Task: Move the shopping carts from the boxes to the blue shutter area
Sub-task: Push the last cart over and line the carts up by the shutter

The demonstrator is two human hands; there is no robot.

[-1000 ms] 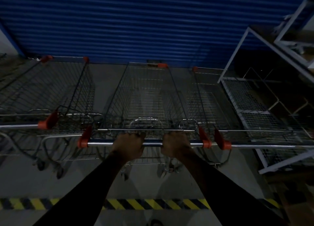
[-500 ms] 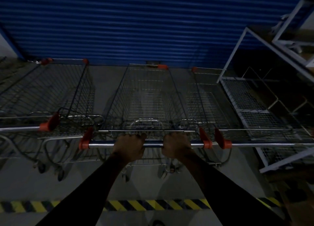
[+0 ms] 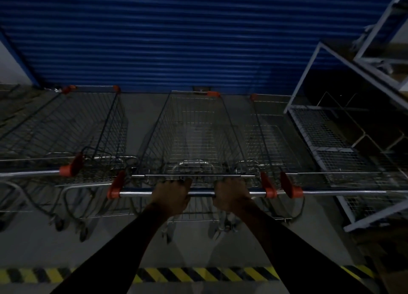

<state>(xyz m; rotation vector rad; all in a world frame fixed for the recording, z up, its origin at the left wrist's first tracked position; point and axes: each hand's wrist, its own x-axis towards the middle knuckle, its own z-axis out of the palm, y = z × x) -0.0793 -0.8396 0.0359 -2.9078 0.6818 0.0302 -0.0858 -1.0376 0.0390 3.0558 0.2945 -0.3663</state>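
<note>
Back area of a store, looks like the cart storage spot by a loading door.

Pretty dim in here. There's a big blue shutter (image 3: 154, 35) across the far wall, three wire carts (image 3: 194, 137) with orange handle caps parked side by side facing it, and a bare concrete floor (image 3: 35, 245) with a yellow-and-black hazard stripe (image 3: 198, 274) taped across it. On the right there are white metal racks (image 3: 326, 134) with mesh shelves, the kind you see in a stockroom, leaning into view.
</note>
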